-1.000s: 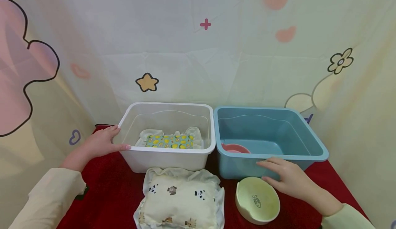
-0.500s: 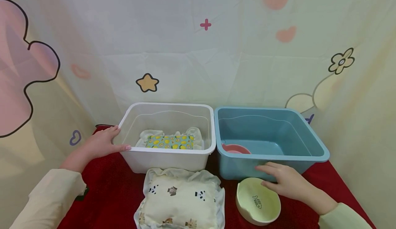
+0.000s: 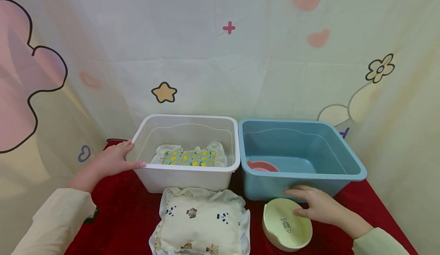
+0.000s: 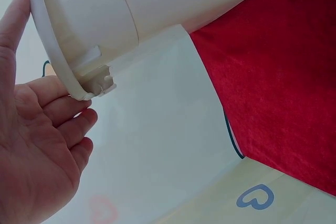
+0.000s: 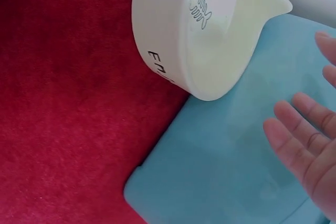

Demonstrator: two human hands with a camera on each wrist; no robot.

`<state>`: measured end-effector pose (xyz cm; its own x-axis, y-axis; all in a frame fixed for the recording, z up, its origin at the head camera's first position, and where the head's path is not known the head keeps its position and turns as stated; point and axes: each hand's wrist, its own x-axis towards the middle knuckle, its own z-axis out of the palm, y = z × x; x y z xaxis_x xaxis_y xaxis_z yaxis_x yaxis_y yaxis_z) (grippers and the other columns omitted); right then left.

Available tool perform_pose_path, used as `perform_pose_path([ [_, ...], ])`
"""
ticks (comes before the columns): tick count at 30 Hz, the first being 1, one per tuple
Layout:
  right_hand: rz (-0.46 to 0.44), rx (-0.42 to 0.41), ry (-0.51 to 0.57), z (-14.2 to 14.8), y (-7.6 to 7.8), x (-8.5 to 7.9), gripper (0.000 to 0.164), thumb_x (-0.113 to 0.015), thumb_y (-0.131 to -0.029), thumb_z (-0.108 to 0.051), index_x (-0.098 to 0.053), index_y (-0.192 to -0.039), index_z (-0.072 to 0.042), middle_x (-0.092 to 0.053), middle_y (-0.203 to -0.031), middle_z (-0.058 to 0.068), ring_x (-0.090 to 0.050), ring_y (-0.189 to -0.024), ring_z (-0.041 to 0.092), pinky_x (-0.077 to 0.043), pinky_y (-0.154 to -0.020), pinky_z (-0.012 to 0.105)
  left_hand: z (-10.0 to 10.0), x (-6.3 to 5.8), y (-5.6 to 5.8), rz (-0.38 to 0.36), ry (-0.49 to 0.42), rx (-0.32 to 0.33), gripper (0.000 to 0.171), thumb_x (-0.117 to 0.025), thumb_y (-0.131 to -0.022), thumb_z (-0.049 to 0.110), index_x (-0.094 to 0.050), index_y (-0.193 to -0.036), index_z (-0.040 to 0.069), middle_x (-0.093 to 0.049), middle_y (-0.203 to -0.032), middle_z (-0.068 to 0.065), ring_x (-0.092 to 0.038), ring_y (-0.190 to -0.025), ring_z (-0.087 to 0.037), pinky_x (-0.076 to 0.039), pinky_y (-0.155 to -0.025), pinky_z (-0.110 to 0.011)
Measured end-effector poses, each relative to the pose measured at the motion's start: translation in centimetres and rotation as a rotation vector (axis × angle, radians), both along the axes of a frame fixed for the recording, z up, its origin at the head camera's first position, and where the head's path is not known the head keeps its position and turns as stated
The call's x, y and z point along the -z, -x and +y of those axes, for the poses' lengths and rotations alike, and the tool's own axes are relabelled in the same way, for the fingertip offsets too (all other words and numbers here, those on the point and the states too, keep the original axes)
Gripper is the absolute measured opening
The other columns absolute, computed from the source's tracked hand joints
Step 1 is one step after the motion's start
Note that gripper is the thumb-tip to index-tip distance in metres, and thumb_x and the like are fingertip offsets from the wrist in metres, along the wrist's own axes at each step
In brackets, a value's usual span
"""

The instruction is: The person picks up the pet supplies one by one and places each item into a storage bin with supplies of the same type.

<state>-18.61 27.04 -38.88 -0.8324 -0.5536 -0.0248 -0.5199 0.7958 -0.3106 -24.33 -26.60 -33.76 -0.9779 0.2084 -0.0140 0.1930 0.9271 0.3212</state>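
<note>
My left hand [image 3: 111, 160] rests at the left front corner of a white plastic bin [image 3: 185, 174], its thumb and fingers spread along the rim. In the left wrist view the thumb lies against the rim [image 4: 50, 40] and the loosely bent fingers touch its corner. Inside that bin lies a small lemon-print cushion [image 3: 189, 158] with white ruffles. My right hand [image 3: 321, 205] hovers over the right side of a pale green pet bowl [image 3: 287, 234] with a fish-bone print, fingers spread and holding nothing. The right wrist view has the fingers apart from the bowl [image 5: 210, 51].
A blue bin [image 3: 288, 186] stands right of the white one, with a pink bowl [image 3: 262, 166] partly hidden behind its front wall. In front of the white bin lies a ruffled cream cushion [image 3: 201, 220] with animal prints. Red cloth [image 3: 113, 213] covers the table; a printed curtain [image 3: 206, 56] hangs behind.
My right hand has moved down a little, from in front of the blue bin's rim to lower over the green bowl. The left hand has stayed on the white bin.
</note>
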Motion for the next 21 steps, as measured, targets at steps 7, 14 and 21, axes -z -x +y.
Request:
perform_pose_path([
  [7, -0.015, -0.005, 0.003, 0.3, 0.2, 0.5, 0.051, -0.07, -0.072, -0.025, -0.055, -0.12, -0.017, -0.058, -0.112, 0.005, -0.054, -0.098, 0.021, -0.052, -0.073, 0.035, -0.1, 0.1, 0.1, 0.003, -0.011, -0.003, 0.099, -0.06, -0.067, 0.063, -0.029, -0.136, -0.001, -0.03, -0.136, -0.03, -0.047, -0.109, -0.044, -0.042, -0.08, -0.061],
  [14, -0.065, -0.012, 0.049, 0.8, 0.4, 1.2, 0.052, -0.069, -0.073, -0.024, -0.054, -0.122, -0.013, -0.058, -0.11, 0.006, -0.053, -0.094, 0.02, -0.052, -0.071, 0.029, -0.1, 0.1, 0.0, -0.002, -0.011, -0.008, 0.1, -0.059, -0.067, 0.064, -0.028, -0.136, -0.001, -0.03, -0.136, -0.03, -0.046, -0.11, -0.044, -0.041, -0.08, -0.061],
  [21, -0.137, 0.001, 0.102, 1.0, 0.4, 1.7, 0.053, -0.069, -0.074, -0.024, -0.052, -0.123, -0.011, -0.057, -0.113, 0.009, -0.051, -0.092, 0.02, -0.051, -0.07, 0.027, -0.1, 0.1, 0.0, -0.007, -0.004, -0.006, 0.1, -0.058, -0.068, 0.065, -0.028, -0.136, -0.001, -0.029, -0.137, -0.03, -0.045, -0.111, -0.045, -0.041, -0.081, -0.062],
])
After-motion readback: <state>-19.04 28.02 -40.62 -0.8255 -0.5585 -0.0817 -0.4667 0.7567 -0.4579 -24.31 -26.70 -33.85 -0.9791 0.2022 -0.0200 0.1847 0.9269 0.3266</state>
